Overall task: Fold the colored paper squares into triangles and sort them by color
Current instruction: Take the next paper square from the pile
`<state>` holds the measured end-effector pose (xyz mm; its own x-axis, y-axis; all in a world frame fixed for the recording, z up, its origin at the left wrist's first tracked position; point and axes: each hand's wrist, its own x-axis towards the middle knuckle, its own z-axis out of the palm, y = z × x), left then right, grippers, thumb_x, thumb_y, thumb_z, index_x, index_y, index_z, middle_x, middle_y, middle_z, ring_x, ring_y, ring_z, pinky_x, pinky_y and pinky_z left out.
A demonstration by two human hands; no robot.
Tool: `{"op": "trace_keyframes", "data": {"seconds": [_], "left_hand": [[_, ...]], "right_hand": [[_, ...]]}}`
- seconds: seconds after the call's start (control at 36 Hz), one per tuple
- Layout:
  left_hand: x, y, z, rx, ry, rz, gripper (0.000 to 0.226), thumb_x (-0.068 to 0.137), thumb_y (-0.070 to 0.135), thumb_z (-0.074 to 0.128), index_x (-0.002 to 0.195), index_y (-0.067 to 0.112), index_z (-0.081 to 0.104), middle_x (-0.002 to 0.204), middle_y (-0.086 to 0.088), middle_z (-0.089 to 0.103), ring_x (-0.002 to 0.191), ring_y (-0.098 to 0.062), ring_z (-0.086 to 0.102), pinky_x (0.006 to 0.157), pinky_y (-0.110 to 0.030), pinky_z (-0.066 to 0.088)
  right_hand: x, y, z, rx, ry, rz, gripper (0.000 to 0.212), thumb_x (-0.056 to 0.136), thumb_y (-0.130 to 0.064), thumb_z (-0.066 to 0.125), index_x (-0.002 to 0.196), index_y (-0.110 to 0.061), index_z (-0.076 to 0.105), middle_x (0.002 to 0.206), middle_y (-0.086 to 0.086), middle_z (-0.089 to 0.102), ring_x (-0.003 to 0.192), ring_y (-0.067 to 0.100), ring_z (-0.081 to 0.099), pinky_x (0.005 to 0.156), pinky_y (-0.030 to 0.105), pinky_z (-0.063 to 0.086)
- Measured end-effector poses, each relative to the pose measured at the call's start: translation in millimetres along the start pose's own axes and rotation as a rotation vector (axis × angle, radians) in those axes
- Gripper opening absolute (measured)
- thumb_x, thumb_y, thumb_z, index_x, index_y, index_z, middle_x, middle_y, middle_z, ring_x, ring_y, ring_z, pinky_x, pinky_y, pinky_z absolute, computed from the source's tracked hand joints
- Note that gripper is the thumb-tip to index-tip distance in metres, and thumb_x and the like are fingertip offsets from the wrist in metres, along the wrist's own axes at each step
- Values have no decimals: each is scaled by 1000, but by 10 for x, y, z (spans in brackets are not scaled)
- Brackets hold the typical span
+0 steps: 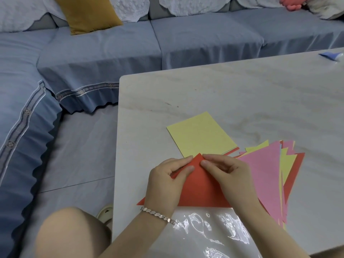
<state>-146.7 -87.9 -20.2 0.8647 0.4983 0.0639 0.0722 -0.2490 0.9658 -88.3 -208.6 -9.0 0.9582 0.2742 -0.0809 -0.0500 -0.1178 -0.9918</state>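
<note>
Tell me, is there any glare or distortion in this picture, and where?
Head view: white glare on the clear plastic sheet below the red paper; the far edge of the table curves slightly from the wide-angle lens; light is soft, shadows faint; the blue object at the far right is blurred.

Home living room. Pale marble-look table [242, 90]; behind it and to its left, a corner sofa [186, 40] in blue covers, white lace throws [130, 6] on its backrest, a mustard cushion [87, 13], a pink plush toy [290, 4]. Slipper [105, 213] on the floor at the table's left edge.
</note>
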Motion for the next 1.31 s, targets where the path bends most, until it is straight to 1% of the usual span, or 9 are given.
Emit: {"op": "trace_keyframes", "data": {"seconds": [0.25, 0.42, 0.56, 0.69, 0.81, 0.92, 1.03, 1.22, 1.31], "left_hand": [[21, 34, 3, 4, 7, -12, 37, 75, 7, 72, 76, 43, 68, 70, 22, 67, 70, 7, 60, 68, -5, 42], [95, 54, -29, 42, -76, -84, 41, 75, 7, 73, 76, 47, 62, 69, 22, 66, 66, 4, 59, 70, -9, 47], [193, 98, -94, 184, -195, -55, 20, 75, 10, 74, 74, 30, 72, 69, 16, 67, 60, 3, 60, 66, -8, 46], [350, -2, -83, 65, 35, -186, 23, 76, 1, 70, 62, 19, 67, 58, 3, 64, 47, -1, 59, 58, -19, 54], [451, -155, -21, -193, 182, -395, 21, 78, -4, 67, 65, 11, 63, 60, -6, 62, 41, -4, 58, 47, -17, 52], [455, -478, 69, -53, 200, -469, 23, 77, 1, 69, 61, 16, 63, 60, -4, 64, 52, -15, 63, 60, -27, 54], [400, -648, 87, 67, 166, -487, 20, 77, 6, 68, 62, 19, 65, 62, -2, 66, 61, -18, 64, 71, -29, 53], [425, -682, 50, 120, 100, -462, 10, 79, 5, 66, 71, 12, 69, 60, 1, 65, 40, 3, 54, 52, -12, 46], [442, -703, 37, 108, 92, -468, 19, 79, 5, 67, 65, 17, 67, 60, 1, 65, 41, 3, 55, 61, -22, 51]], "right_hand": [[26, -9, -29, -28, -45, -39, 24, 76, -5, 72, 71, -28, 70, 63, -23, 67, 61, -12, 61, 57, 3, 41], [139, -31, -80, -224, -253, -115, 30, 77, -6, 72, 67, -34, 69, 67, -23, 69, 67, -8, 63, 64, 6, 44], [280, -121, -151, -487, -416, -230, 20, 79, -11, 71, 73, -30, 74, 75, -17, 71, 75, -4, 63, 70, 7, 44], [375, -15, -83, -667, -180, -553, 17, 80, -16, 60, 89, -14, 75, 105, -9, 66, 108, 3, 51, 91, 4, 32], [329, 188, 18, -691, -144, -557, 25, 83, -12, 55, 101, -10, 71, 119, -1, 62, 118, 11, 51, 99, 18, 36], [216, 486, 155, -933, -298, -542, 37, 86, -26, 42, 105, -11, 70, 117, 7, 66, 113, 26, 59, 93, 37, 41], [75, 693, 166, -1160, -393, -441, 40, 81, -30, 36, 93, -21, 73, 103, -6, 71, 99, 13, 67, 79, 27, 53], [131, 896, -27, -1376, -338, -272, 58, 95, -32, 20, 93, -14, 75, 101, -1, 72, 92, 12, 69, 77, 33, 55], [248, 821, -21, -1379, -266, -236, 49, 95, -29, 27, 121, -6, 61, 131, 4, 56, 119, 18, 56, 100, 36, 42]]}}
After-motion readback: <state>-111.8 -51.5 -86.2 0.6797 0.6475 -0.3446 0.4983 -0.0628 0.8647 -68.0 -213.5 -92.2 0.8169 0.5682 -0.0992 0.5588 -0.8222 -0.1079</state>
